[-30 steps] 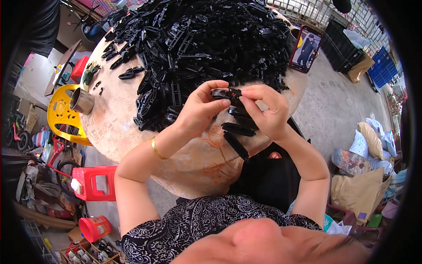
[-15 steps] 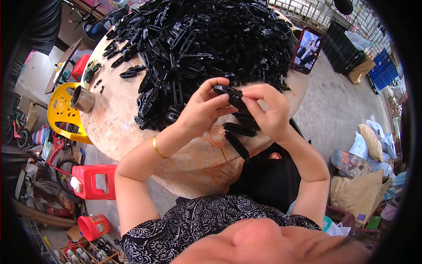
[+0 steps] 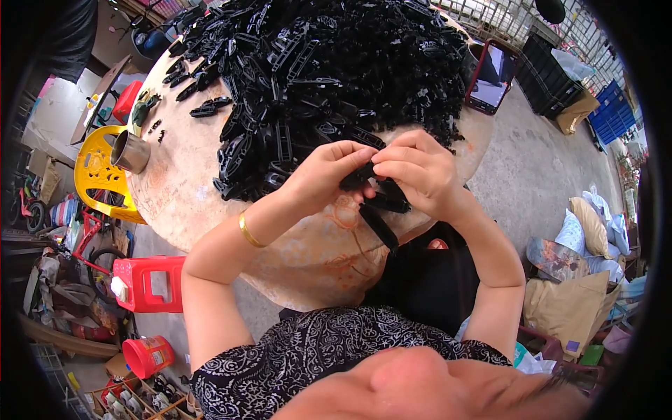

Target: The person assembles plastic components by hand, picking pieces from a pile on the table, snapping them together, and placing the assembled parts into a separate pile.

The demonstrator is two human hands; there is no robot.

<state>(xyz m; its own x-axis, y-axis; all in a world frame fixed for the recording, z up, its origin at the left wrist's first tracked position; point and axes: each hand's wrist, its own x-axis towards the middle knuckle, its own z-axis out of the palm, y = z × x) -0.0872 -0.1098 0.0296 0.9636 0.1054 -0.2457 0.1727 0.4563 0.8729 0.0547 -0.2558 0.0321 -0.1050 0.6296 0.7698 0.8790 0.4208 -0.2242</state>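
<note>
My left hand (image 3: 329,171) is closed around a small black plastic part (image 3: 357,178), mostly hidden by the fingers. With thumb and fingers pinched together, my right hand (image 3: 420,171) meets it at the part's upper end; whether a smaller piece sits in that pinch is hidden. Just below my hands, a long narrow black plastic piece (image 3: 379,229) lies by the table's near edge, with another black piece (image 3: 389,199) beside it. Beyond my hands, a large heap of black plastic parts (image 3: 301,91) covers much of the round table (image 3: 182,203).
A phone (image 3: 492,77) stands propped at the table's right side. At the left edge are a metal cup (image 3: 131,152) and a yellow chair (image 3: 87,164). A red stool (image 3: 133,283) and red bucket (image 3: 148,357) stand on the floor to the left. Black crates (image 3: 549,77) stand at the right.
My hands have come closer together, and the left hand has turned so its fingers now cover the black part. The right hand has shifted slightly left. The phone's picture differs.
</note>
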